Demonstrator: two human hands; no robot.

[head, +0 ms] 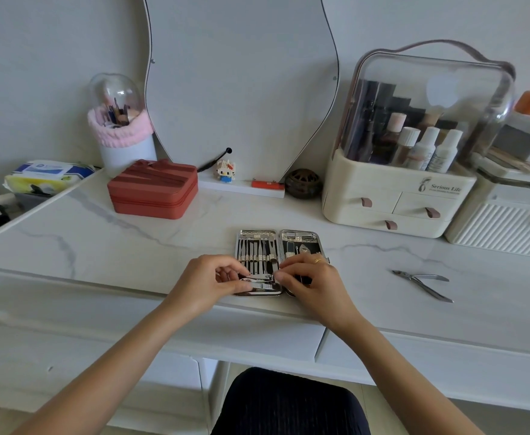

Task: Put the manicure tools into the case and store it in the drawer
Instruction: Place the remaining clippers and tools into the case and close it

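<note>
Marble table [106,246] fills the view. Mirror [241,73] at 12 o'clock against the wall. Clear-lidded organizer [398,196] at 2 o'clock, bottles inside, three small drawers below. Red box [153,189] at 10 o'clock, brush cup [122,133] behind it, wipes pack [47,174] at 9. Case [277,243] lies open flat at centre near the table's front edge, tools strapped in both halves. Left hand [207,284] at the case's near-left corner, fingers curled, pinching a clipper [257,279] on the left half. Right hand [313,284] over the near-right half, fingers curled, tips touching the clipper's right end; ring on one finger. Nipper [423,282] lies loose on the table at 3 o'clock, well apart from the case.
</note>
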